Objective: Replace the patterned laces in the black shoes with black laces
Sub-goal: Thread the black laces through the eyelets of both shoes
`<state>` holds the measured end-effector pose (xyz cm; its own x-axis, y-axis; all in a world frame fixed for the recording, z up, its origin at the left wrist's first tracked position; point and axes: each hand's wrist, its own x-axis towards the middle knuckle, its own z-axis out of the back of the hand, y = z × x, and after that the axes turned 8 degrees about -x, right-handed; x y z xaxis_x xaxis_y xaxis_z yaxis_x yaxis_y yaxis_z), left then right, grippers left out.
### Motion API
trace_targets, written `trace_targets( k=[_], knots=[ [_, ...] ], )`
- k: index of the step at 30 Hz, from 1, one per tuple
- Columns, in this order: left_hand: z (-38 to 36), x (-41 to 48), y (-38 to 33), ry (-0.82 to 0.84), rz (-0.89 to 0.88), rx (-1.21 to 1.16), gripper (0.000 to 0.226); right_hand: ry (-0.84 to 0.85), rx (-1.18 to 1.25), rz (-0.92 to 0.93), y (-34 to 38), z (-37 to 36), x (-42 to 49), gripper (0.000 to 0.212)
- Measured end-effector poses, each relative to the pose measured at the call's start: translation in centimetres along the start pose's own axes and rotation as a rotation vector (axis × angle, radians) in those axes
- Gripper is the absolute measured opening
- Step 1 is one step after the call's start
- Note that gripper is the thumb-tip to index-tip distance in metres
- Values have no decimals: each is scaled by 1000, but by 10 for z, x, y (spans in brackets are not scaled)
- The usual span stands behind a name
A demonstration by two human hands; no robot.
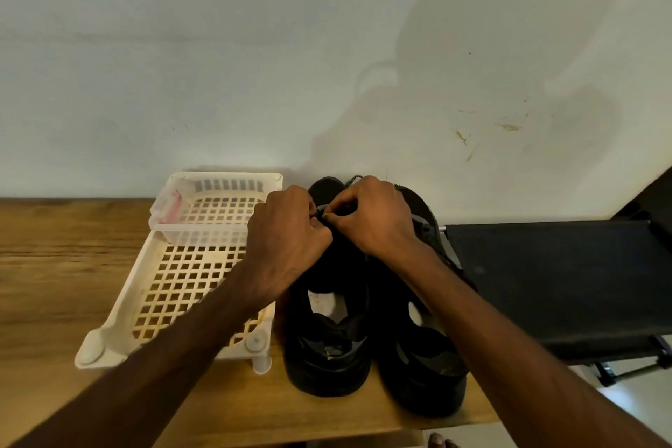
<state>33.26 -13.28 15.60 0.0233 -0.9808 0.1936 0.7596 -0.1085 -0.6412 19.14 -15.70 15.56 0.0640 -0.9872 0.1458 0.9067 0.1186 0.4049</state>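
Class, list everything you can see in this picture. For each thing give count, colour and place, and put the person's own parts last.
black shoes: two, black, side by side on the table, heels towards the camera
patterned lace: one loop showing, speckled black and white, beyond the right hand
lace end: one, dark, between the two hands
tray: one, white lattice, left of the shoes
small basket: one, clear, at the tray's far end
table: one, brown wood
cot: one, black, right of the table
left hand: pinches the lace end
right hand: pinches the lace end
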Motion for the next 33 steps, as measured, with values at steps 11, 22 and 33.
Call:
trace_targets(
  k=[11,22,33],
  knots=[
    [0,1,3,7,52,-63,16,-10,-53,43,5,-2,1,9],
    [5,1,7,61,10,-98,18,-4,-19,59,3,-6,-1,10],
    [7,1,11,115,-30,-116,23,5,-73,68,8,-10,-1,7]
  ],
)
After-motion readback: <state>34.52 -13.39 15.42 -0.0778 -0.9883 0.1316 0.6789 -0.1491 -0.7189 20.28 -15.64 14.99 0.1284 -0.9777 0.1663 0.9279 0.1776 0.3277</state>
